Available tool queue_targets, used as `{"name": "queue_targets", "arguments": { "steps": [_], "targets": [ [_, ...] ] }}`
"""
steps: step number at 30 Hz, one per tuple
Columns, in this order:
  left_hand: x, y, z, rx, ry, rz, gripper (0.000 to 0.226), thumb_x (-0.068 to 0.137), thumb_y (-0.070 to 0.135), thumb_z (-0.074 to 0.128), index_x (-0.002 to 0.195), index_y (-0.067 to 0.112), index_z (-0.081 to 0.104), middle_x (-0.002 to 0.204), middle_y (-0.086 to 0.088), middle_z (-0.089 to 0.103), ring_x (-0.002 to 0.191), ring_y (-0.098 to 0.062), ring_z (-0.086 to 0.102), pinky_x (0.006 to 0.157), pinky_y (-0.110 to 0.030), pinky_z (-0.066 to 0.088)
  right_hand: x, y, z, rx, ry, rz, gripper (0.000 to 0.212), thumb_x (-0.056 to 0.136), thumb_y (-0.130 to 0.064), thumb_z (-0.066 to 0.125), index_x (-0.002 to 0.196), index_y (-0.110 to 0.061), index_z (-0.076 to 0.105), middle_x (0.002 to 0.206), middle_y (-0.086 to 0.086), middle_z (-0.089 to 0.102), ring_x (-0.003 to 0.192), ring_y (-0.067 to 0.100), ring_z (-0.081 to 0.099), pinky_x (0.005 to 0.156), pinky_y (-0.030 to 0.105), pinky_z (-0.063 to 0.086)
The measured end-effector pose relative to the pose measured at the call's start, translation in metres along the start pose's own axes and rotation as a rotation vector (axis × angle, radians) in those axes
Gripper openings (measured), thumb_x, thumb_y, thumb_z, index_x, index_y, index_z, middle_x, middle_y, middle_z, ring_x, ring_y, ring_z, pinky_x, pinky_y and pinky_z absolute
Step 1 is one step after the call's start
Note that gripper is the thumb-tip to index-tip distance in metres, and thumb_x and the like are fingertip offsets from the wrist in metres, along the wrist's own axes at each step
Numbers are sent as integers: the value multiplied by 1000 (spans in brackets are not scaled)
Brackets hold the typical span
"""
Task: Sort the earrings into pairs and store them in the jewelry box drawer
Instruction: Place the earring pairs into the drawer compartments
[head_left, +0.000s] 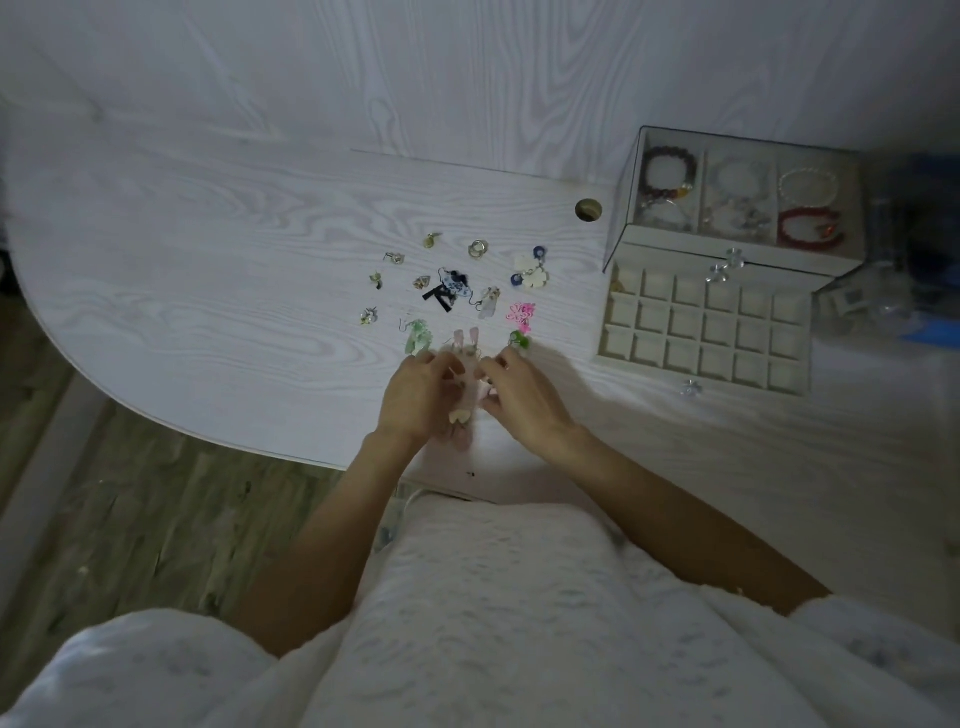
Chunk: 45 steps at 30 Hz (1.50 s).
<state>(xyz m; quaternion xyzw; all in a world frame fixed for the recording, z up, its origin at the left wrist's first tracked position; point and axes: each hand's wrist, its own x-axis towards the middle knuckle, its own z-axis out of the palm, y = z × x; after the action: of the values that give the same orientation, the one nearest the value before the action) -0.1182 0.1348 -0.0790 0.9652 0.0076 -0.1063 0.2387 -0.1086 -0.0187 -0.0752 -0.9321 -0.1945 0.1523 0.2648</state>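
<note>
My left hand and right hand are close together near the table's front edge, fingers curled in, both pinching at a pale pink dangly earring w/ long ear-like tips. A cream heart-ish piece hangs btwn my palms; can't tell which hand holds it, too dim.

Just past my fingertips: a green earring pair to the left, a small green one to the right, w/ a pink flower pair just beyond it. Further out the rest are scattered on the white table: black-and-blue bow piece, clear drop one, white flower pair w/ blue rings, silver hoops, plus several small gold/green studs off to the left, each apart from the others.

Right of all that sits the jewelry box. Its bottom drawer is pulled out toward me, a grid of small square compartments, cream lined. Top tray under a clear lid holds bracelets, dark red, white, bright red. Round cable hole in the table just left of the box.
</note>
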Motion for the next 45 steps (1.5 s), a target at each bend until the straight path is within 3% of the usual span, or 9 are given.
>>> {"name": "queue_targets", "arguments": {
  "steps": [7,13,19,23,29,32,36,45],
  "targets": [
    [6,6,-8,104,-80,71,20,79,10,64,99,13,63,100,-7,62,95,-26,52,69,-37,46,-10,15,-5,-34,13,38,22,86,-11,60,108,-10,55,110,12,53,102,29,48,74,36,47],
    [7,11,-5,151,-50,68,18,84,20,61,102,17,59,101,-4,63,96,-24,51,63,-31,38,-17,22,-24,89,15,19,18,85,-9,63,103,-10,62,106,9,53,86,23,57,76,34,48],
    [4,18,4,38,40,73,16,87,22,59,100,12,58,97,-8,63,81,-28,59,60,-34,45,-23,63,-80,310,345,229,23,86,-10,63,109,-12,66,99,1,57,78,9,51,69,9,37],
    [5,34,0,-89,130,174,15,83,18,66,94,11,59,90,-6,65,74,-22,61,61,-35,51,-7,89,-93,290,455,330,21,85,-4,61,105,-9,68,101,9,68,85,20,60,73,23,42],
    [21,67,-10,-242,156,219,14,82,22,68,93,16,60,88,3,64,70,-8,59,62,-27,51,10,91,-95,232,376,379,24,86,-2,61,108,-7,65,106,9,68,95,21,62,77,22,43],
    [35,84,-8,-322,129,242,12,81,20,69,89,16,61,86,2,65,70,-10,60,62,-29,52,6,93,-92,110,385,363,25,86,-4,60,111,-8,64,107,12,67,97,27,62,85,34,51],
    [64,112,4,-338,61,271,12,80,15,71,88,14,63,85,-1,66,69,-11,60,65,-25,51,-4,105,-86,-87,403,322,20,87,-6,57,104,-7,67,110,12,63,103,32,54,90,39,44],
    [108,146,31,-184,-58,307,15,82,18,66,95,11,65,93,-10,67,78,-23,64,72,-34,51,-14,114,-89,-61,423,296,12,84,-10,58,89,-9,68,100,10,63,93,30,52,80,35,38]
  ]
}}
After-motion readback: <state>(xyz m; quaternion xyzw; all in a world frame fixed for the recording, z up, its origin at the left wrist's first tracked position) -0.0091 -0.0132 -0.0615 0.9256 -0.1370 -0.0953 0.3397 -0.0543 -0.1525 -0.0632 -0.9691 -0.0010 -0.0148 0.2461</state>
